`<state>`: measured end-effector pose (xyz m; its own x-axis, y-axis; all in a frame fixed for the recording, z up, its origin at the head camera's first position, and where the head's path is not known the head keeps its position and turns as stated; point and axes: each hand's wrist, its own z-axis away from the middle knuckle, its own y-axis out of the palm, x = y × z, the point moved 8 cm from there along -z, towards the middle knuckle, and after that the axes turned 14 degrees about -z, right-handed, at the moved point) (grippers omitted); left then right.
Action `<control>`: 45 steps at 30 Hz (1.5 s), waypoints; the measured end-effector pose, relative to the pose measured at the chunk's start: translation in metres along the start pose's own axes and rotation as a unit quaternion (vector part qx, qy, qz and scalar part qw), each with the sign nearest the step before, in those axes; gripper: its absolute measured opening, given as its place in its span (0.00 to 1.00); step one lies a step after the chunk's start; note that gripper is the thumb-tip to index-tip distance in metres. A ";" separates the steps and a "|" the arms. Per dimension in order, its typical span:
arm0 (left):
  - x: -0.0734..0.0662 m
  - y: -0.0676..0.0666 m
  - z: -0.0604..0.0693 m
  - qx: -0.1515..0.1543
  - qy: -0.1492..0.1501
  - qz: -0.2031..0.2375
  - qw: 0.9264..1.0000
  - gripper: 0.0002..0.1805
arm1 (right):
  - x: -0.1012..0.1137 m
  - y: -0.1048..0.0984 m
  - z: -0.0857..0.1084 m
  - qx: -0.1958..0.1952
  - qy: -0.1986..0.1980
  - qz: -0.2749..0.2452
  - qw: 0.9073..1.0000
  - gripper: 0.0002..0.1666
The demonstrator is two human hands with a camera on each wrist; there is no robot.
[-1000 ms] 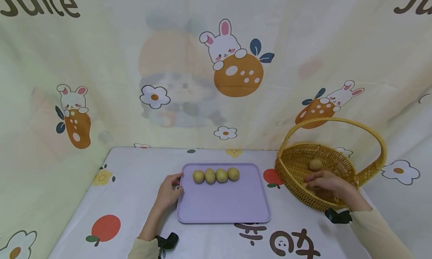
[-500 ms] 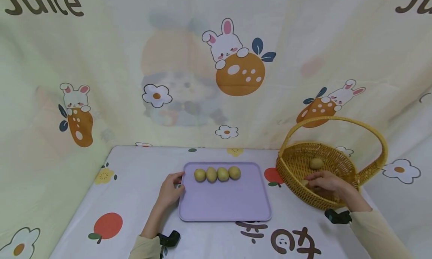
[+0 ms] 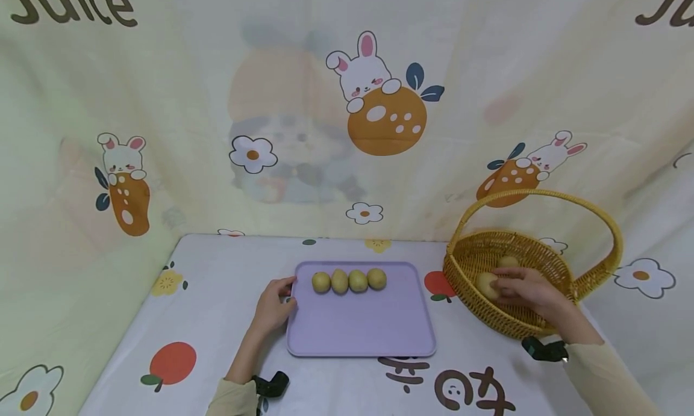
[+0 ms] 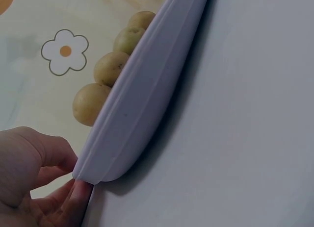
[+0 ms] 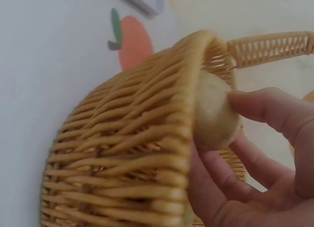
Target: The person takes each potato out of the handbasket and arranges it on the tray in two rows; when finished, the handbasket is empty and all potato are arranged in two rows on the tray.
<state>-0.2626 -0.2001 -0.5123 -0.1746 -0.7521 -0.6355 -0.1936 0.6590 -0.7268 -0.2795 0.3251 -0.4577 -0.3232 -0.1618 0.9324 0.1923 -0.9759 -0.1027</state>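
Note:
Inside the wicker basket [image 3: 470, 301] on the right, my right hand [image 3: 531, 291] pinches a small yellow potato [image 5: 215, 114] between thumb and fingers, close to the basket's rim. Another potato [image 3: 508, 261] lies behind it in the basket, partly covered by the hand. A lilac tray [image 3: 360, 329] occupies the middle of the table, and my left hand [image 3: 273, 306] grips its left edge with thumb and fingertips. Several potatoes [image 4: 110, 68] stand side by side in a row along the tray's far part.
The basket's tall arched handle [image 3: 542, 193] rises over the right hand. A white printed cloth [image 3: 228, 319] covers the table, and a patterned curtain [image 3: 303, 223] hangs right behind it.
My right hand has lifted slightly inside the basket, and the potato it pinches, mostly hidden before, now shows at its fingertips. The left hand stays at the tray's edge.

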 end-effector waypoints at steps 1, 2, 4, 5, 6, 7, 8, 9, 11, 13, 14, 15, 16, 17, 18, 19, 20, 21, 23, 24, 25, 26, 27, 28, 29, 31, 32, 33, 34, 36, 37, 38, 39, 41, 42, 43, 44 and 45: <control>0.001 0.001 0.000 0.004 -0.005 -0.001 1.000 0.28 | 0.002 0.000 0.001 -0.001 -0.006 -0.002 1.000 0.34; 0.003 0.003 -0.001 0.011 -0.015 0.005 1.000 0.28 | 0.004 0.000 0.001 -0.006 -0.009 -0.005 1.000 0.34; 0.005 0.005 -0.001 0.020 -0.025 0.002 0.999 0.29 | 0.008 -0.001 0.001 -0.013 -0.013 -0.009 1.000 0.35; 0.005 0.005 -0.001 0.024 -0.030 0.001 0.999 0.29 | 0.011 -0.001 0.002 -0.015 -0.017 -0.005 1.000 0.36; 0.006 0.006 -0.002 0.026 -0.034 -0.002 0.999 0.29 | 0.013 -0.001 0.002 -0.018 -0.018 -0.005 1.000 0.36; 0.006 0.006 -0.002 0.028 -0.036 -0.003 0.999 0.29 | 0.016 -0.001 0.003 -0.022 -0.020 -0.001 1.000 0.36; 0.005 0.006 -0.001 0.029 -0.036 -0.003 0.999 0.29 | 0.018 0.000 0.003 -0.024 -0.021 0.002 0.999 0.37; 0.005 0.005 -0.001 0.031 -0.038 -0.002 0.999 0.29 | 0.020 0.000 0.004 -0.025 -0.022 0.007 0.999 0.37; 0.003 0.004 -0.001 0.033 -0.038 -0.001 0.999 0.29 | 0.025 0.000 0.005 -0.026 -0.023 0.011 0.999 0.38; 0.003 0.004 -0.001 0.034 -0.038 0.001 0.999 0.29 | 0.029 0.001 0.007 -0.025 -0.024 0.010 0.999 0.38; 0.003 0.004 -0.001 0.035 -0.036 0.001 0.999 0.29 | 0.031 0.001 0.008 -0.025 -0.024 0.010 0.999 0.38; 0.002 0.004 -0.001 0.036 -0.036 0.001 0.999 0.29 | 0.033 0.001 0.009 -0.023 -0.025 0.011 0.999 0.38; 0.003 0.004 -0.001 0.037 -0.038 0.001 0.999 0.29 | 0.035 0.001 0.009 -0.020 -0.027 0.012 0.999 0.38; 0.003 0.004 -0.001 0.038 -0.040 0.001 0.998 0.29 | 0.036 0.001 0.010 -0.018 -0.029 0.013 0.999 0.37; 0.003 0.004 -0.001 0.038 -0.040 0.000 0.998 0.29 | 0.038 0.001 0.010 -0.016 -0.031 0.017 0.999 0.37; 0.003 0.004 -0.001 0.039 -0.041 -0.001 0.998 0.29 | 0.040 0.002 0.010 -0.014 -0.034 0.021 0.999 0.36; 0.003 0.004 -0.001 0.039 -0.042 -0.002 0.998 0.29 | 0.042 0.003 0.010 -0.012 -0.036 0.025 0.999 0.36; 0.003 0.004 -0.001 0.039 -0.042 -0.003 0.998 0.29 | 0.043 0.003 0.010 -0.009 -0.038 0.027 0.999 0.36; 0.003 0.004 -0.001 0.038 -0.039 -0.006 0.998 0.29 | 0.044 0.005 0.011 -0.011 -0.039 0.027 0.999 0.36; 0.003 0.004 -0.001 0.038 -0.039 -0.006 0.999 0.29 | 0.045 0.007 0.012 -0.010 -0.040 0.028 0.999 0.36; 0.003 0.004 -0.002 0.037 -0.038 -0.007 0.999 0.29 | 0.046 0.008 0.012 -0.010 -0.041 0.029 0.999 0.36; 0.003 0.004 -0.002 0.037 -0.039 -0.006 0.999 0.29 | 0.046 0.010 0.013 -0.012 -0.041 0.030 0.999 0.36; 0.003 0.004 -0.002 0.036 -0.039 -0.005 0.999 0.29 | 0.045 0.012 0.013 -0.011 -0.040 0.027 0.999 0.36; 0.003 0.004 -0.002 0.035 -0.040 -0.005 0.999 0.29 | 0.045 0.014 0.014 -0.011 -0.040 0.025 0.999 0.36; 0.003 0.004 -0.002 0.034 -0.040 -0.004 0.999 0.29 | 0.045 0.016 0.014 -0.008 -0.042 0.028 0.999 0.36; 0.003 0.004 -0.002 0.031 -0.039 -0.004 0.999 0.29 | 0.044 0.020 0.014 -0.006 -0.045 0.027 0.999 0.36; 0.003 0.004 -0.002 0.031 -0.041 -0.003 0.999 0.29 | 0.044 0.022 0.013 -0.005 -0.045 0.025 0.999 0.37; 0.003 0.004 -0.002 0.031 -0.042 -0.004 0.999 0.29 | 0.044 0.024 0.012 -0.004 -0.047 0.026 0.999 0.37; 0.004 0.004 -0.002 0.031 -0.044 -0.004 0.999 0.29 | 0.043 0.025 0.012 -0.003 -0.049 0.028 0.998 0.37; 0.004 0.004 -0.002 0.031 -0.044 -0.004 0.999 0.29 | 0.043 0.030 0.010 0.002 -0.051 0.024 0.998 0.37; 0.004 0.004 -0.002 0.032 -0.043 -0.004 0.999 0.29 | 0.043 0.033 0.009 0.005 -0.053 0.025 0.998 0.37; 0.005 0.004 -0.002 0.032 -0.045 -0.003 0.998 0.29 | 0.043 0.036 0.009 0.008 -0.054 0.026 0.998 0.37; 0.004 0.004 -0.002 0.032 -0.043 -0.003 0.999 0.29 | 0.043 0.040 0.008 0.010 -0.055 0.024 0.998 0.37; 0.005 0.004 -0.002 0.031 -0.040 -0.002 0.999 0.29 | 0.043 0.047 0.007 0.017 -0.060 0.024 0.998 0.36; 0.005 0.004 -0.002 0.031 -0.038 -0.002 0.999 0.29 | 0.044 0.050 0.007 0.018 -0.061 0.022 0.998 0.36; 0.005 0.004 -0.002 0.032 -0.038 -0.001 0.999 0.29 | 0.044 0.054 0.007 0.016 -0.063 0.022 0.998 0.35; 0.004 0.004 -0.002 0.032 -0.037 0.000 0.999 0.29 | 0.044 0.057 0.007 0.014 -0.065 0.018 0.998 0.35; 0.004 0.004 -0.002 0.032 -0.036 0.000 0.999 0.29 | 0.045 0.060 0.007 0.011 -0.069 0.017 0.997 0.35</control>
<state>-0.2665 -0.2003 -0.5176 -0.1040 -0.7513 -0.6517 -0.1301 0.6599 -0.7400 -0.2758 0.2604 -0.4191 -0.1860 -0.1713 0.9675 0.2213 -0.9667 -0.1286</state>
